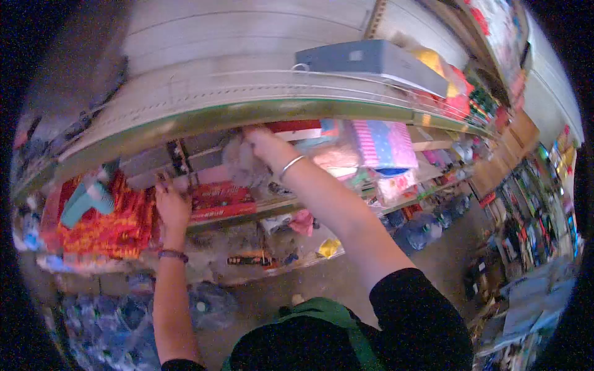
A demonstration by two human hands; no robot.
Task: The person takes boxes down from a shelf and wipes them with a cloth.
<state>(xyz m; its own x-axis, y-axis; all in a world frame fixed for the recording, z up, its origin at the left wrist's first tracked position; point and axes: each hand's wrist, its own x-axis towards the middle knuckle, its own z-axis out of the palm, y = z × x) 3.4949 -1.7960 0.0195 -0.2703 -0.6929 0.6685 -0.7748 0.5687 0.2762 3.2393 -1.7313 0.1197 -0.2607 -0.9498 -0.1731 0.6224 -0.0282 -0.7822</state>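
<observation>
My right hand [263, 145], with a silver bangle on its wrist, reaches onto the shelf just under the upper shelf's edge. Its fingers close around a soft-looking, greyish bundle [242, 162]; blur hides what kind of thing it is. My left hand [174, 205], wearing a dark bracelet, is farther left with its fingers stretched toward the shelf. It lies between a stack of red and orange patterned packs [111, 226] and a red box [223, 201] with pale lettering. Whether its fingertips touch anything is too blurred to tell.
Above my hands runs the upper shelf's green-edged front [247, 113], carrying a grey box [371, 60]. Pink and blue folded packs [385, 145] lie right of my right arm. A teal item [90, 203] rests on the red packs. Cardboard boxes [507, 151] stand at the right.
</observation>
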